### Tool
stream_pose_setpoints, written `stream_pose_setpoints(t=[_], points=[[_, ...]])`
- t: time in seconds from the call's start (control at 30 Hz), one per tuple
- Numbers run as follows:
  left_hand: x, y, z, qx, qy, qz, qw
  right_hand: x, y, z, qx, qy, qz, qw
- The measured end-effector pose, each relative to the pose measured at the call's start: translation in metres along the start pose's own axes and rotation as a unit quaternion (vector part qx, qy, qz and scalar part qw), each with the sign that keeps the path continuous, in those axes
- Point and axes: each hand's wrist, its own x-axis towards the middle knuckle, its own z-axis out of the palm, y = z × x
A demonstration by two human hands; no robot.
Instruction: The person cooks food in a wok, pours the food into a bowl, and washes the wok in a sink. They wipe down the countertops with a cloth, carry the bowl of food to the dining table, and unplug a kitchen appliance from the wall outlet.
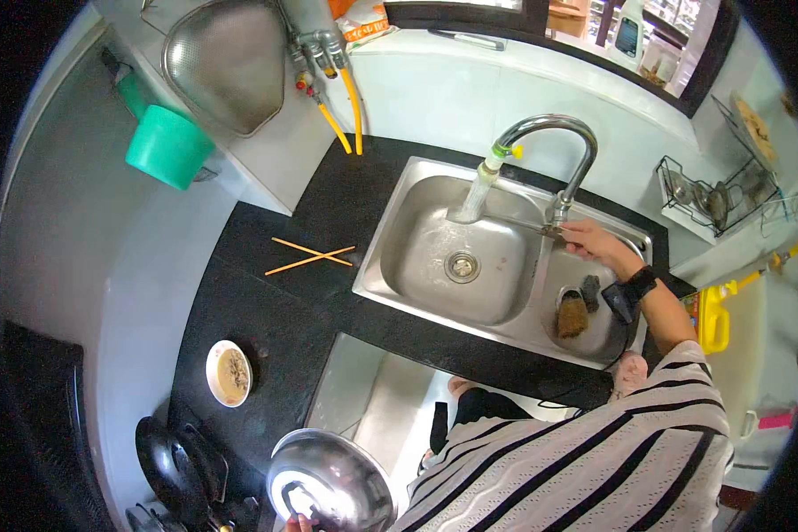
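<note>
Slender metal item (525,228): above large basin (416,244), left of right hand (596,244), long axis running from fingers toward water stream (475,199). Right hand nearer; fingers clenched around near end. Faucet base (558,209) just beside; basin room below. Left hand (299,524): at metal bowl (354,474), cropped; grip cannot be told.

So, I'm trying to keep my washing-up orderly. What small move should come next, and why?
Probably turn the thin utensil over under the running water: the right hand appears to grip one end while the other reaches toward the stream. The left hand is at the metal bowl, away from the sink.
</note>
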Motion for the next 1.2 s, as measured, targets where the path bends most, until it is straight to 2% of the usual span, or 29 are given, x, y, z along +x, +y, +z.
stream_pose_setpoints(t=[0.03, 0.1, 0.13, 0.23, 0.27, 0.3, 0.33, 0.37, 0.4, 0.43, 0.47, 0.5, 0.53, 0.6, 0.63, 0.7, 0.73, 0.8, 0.83, 0.87, 0.93, 0.97, 1.0, 1.07, 1.1, 1.2], points=[[0.001, -0.003, 0.001, 0.002, 0.001, -0.002, 1.0, 0.004, 0.002, -0.004, 0.0, -0.003, 0.001, 1.0], [0.0, -0.012, 0.005, -0.104, 0.01, -0.008, 0.995, 0.015, 0.011, -0.012, -0.117, -0.01, -0.007, 0.993], [0.0, -0.01, 0.007, -0.103, 0.011, -0.012, 0.995, 0.023, 0.016, -0.009, -0.12, -0.013, -0.005, 0.993], [-0.005, -0.005, 0.004, 0.021, -0.017, -0.052, 0.998, 0.067, 0.028, 0.006, -0.254, -0.016, -0.114, 0.96], [-0.002, -0.027, 0.0, 0.029, -0.02, -0.042, 0.998, 0.087, 0.033, 0.007, -0.305, -0.038, -0.155, 0.939], [0.016, -0.04, 0.014, -0.255, -0.006, -0.099, 0.962, 0.096, 0.034, 0.02, -0.16, -0.036, -0.127, 0.978], [0.009, -0.049, 0.007, -0.182, 0.024, -0.073, 0.98, 0.101, 0.028, 0.02, -0.27, 0.0, -0.157, 0.95], [0.006, -0.03, 0.008, -0.182, 0.074, -0.108, 0.975, 0.133, 0.051, 0.008, -0.313, -0.001, -0.278, 0.908], [0.004, -0.032, 0.001, -0.148, 0.075, -0.126, 0.978, 0.105, 0.019, 0.022, -0.442, 0.061, -0.278, 0.851], [0.003, -0.037, 0.004, -0.128, 0.106, -0.076, 0.983, 0.141, 0.053, -0.009, -0.409, 0.04, -0.228, 0.883], [0.005, -0.03, 0.0, -0.149, 0.097, -0.09, 0.98, 0.152, 0.067, -0.02, -0.424, 0.055, -0.359, 0.83], [0.005, -0.019, -0.006, -0.121, 0.1, -0.155, 0.975, 0.102, 0.023, 0.017, -0.392, 0.01, -0.301, 0.869], [0.006, -0.028, -0.007, -0.164, 0.107, -0.142, 0.97, 0.136, 0.066, -0.019, -0.556, 0.088, -0.322, 0.761], [0.008, -0.036, -0.001, -0.147, 0.117, -0.12, 0.975, 0.155, 0.087, -0.021, -0.315, 0.031, -0.249, 0.915], [0.009, -0.036, -0.003, -0.147, 0.123, -0.131, 0.973, 0.153, 0.083, -0.018, -0.32, 0.022, -0.256, 0.912], [0.009, -0.029, -0.006, -0.147, 0.123, -0.156, 0.969, 0.146, 0.069, -0.008, -0.557, 0.077, -0.248, 0.789], [0.009, -0.033, -0.004, -0.147, 0.137, -0.132, 0.971, 0.156, 0.066, -0.014, -0.558, 0.07, -0.258, 0.785], [0.008, -0.035, -0.004, -0.139, 0.139, -0.127, 0.972, 0.188, 0.072, -0.036, -0.621, 0.059, -0.258, 0.738], [0.007, -0.031, -0.003, -0.137, 0.145, -0.128, 0.971, 0.23, 0.1, -0.07, -0.637, 0.108, -0.47, 0.602], [0.004, -0.026, -0.002, -0.134, 0.149, -0.13, 0.971, 0.236, 0.101, -0.068, -0.632, 0.106, -0.473, 0.604], [0.005, -0.014, -0.008, -0.127, 0.158, -0.128, 0.971, 0.238, 0.094, -0.063, -0.604, 0.065, -0.336, 0.72], [0.002, -0.011, -0.01, -0.15, 0.173, -0.114, 0.967, 0.243, 0.099, -0.064, -0.677, 0.075, -0.349, 0.643], [0.001, -0.01, -0.015, -0.175, 0.185, -0.101, 0.962, 0.229, 0.086, -0.053, -0.675, 0.074, -0.352, 0.644], [0.007, 0.002, -0.057, -0.178, 0.195, -0.088, 0.96, 0.153, 0.027, -0.018, -0.697, 0.035, -0.272, 0.662], [0.01, 0.001, -0.072, -0.185, 0.193, -0.087, 0.96, 0.141, 0.024, -0.019, -0.648, 0.016, -0.282, 0.707], [0.028, -0.004, -0.129, -0.196, 0.221, -0.049, 0.954, 0.115, 0.036, -0.023, -0.661, 0.031, -0.269, 0.7]])
